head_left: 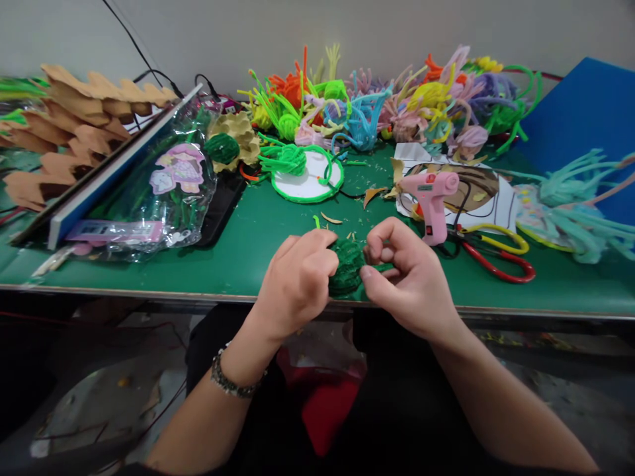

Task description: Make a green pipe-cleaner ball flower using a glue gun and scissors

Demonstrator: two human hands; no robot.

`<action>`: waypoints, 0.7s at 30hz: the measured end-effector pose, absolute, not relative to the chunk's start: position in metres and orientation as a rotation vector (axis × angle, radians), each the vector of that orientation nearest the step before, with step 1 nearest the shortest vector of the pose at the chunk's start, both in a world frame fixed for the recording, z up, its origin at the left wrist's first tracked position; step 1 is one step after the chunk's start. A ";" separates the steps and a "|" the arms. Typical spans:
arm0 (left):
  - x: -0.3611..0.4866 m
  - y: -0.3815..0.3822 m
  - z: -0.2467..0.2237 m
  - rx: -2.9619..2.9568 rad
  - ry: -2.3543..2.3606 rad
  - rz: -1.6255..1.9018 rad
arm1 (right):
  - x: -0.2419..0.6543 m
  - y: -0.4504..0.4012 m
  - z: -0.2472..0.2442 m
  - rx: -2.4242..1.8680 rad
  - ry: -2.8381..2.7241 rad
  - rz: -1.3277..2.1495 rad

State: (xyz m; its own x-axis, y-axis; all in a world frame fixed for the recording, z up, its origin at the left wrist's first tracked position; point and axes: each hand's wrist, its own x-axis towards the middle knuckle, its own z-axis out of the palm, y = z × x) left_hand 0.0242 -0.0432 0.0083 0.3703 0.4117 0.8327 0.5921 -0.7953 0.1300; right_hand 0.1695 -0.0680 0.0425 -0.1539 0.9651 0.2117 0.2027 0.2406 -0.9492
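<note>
A dark green ball of wound pipe cleaner point(346, 268) is between my hands at the table's front edge. My left hand point(301, 276) grips its left side, the fingers curled over it. On the other side, the thumb and fingers of my right hand point(407, 271) are pinched close against the ball. A dark green pipe cleaner strand point(384, 267) shows by the right fingers, and the exact pinch point is partly hidden. Beyond them lies a white disc with a green pipe cleaner rim point(310, 182), a bright green pipe-cleaner piece point(290, 160) resting on it.
To the right are a pink glue gun point(430, 198) and red-and-yellow-handled scissors point(503, 251). Colourful pipe-cleaner pieces point(362, 112) are heaped along the wall. On the left, a plastic bag point(173, 192) leans near brown egg-carton cardboard point(79, 139). A blue board point(580, 125) stands back right.
</note>
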 end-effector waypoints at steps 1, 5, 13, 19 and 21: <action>0.024 -0.043 0.009 -2.439 -0.899 -1.396 | 0.169 -0.069 0.043 -1.130 -1.570 1.013; 0.023 -0.045 0.011 -2.450 -0.861 -1.376 | 0.168 -0.072 0.045 -1.165 -1.569 1.012; 0.022 -0.042 0.005 -2.452 -0.811 -1.480 | 0.170 -0.071 0.042 -1.036 -1.533 1.085; 0.024 -0.039 0.002 -2.538 -0.809 -1.502 | 0.170 -0.069 0.042 -1.070 -1.541 1.058; 0.026 -0.038 0.001 -2.492 -0.801 -1.555 | 0.169 -0.068 0.042 -1.070 -1.535 1.048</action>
State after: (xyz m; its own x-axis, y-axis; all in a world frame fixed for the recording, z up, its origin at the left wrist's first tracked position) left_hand 0.0262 -0.0381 0.0014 0.3414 0.3805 0.8595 0.4792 -0.8571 0.1890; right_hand 0.1688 -0.0677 0.0420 -0.1587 0.9614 0.2247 0.1405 0.2473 -0.9587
